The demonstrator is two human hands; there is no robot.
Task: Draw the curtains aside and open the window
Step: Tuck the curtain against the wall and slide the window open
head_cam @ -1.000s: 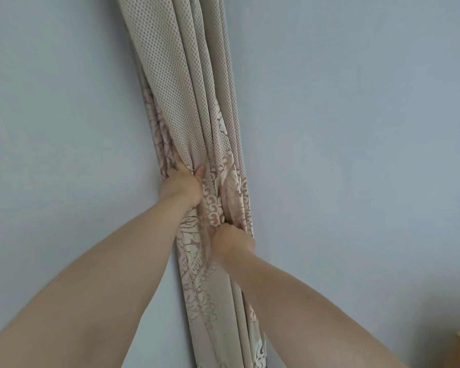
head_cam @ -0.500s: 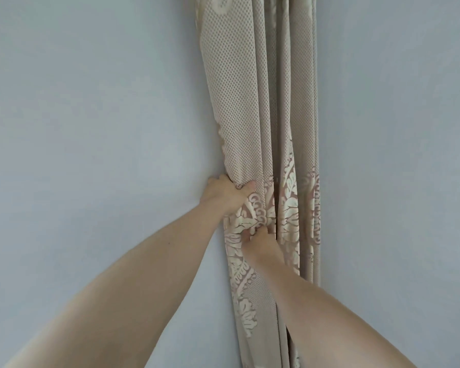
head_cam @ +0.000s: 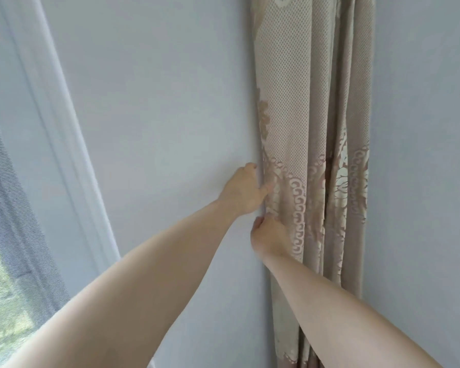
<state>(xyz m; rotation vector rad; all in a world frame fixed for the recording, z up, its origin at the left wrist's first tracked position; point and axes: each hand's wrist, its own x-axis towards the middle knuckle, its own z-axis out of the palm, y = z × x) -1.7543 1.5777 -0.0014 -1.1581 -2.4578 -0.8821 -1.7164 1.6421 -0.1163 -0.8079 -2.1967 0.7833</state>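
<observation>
A pale blue-grey wall (head_cam: 157, 102) fills most of the view, meeting another wall at a corner on the right. At the far left stands the window (head_cam: 8, 235), with a white frame and a grey mesh screen over the glass; green foliage shows through its lower part. Whether the window is open or shut cannot be told.

The curtain (head_cam: 311, 128) hangs gathered in narrow folds in the corner at the right, well apart from the window. It is beige with a small dotted weave above and a pale floral and scroll pattern lower down.

Both bare forearms reach up from the bottom edge toward the curtain's left edge. The left hand (head_cam: 243, 192) is the higher one, its grip closed on the fabric edge, thumb pressing the front of the fold. The right hand (head_cam: 267, 235) sits just below it, fingers curled and clamped on the same edge of the curtain.
</observation>
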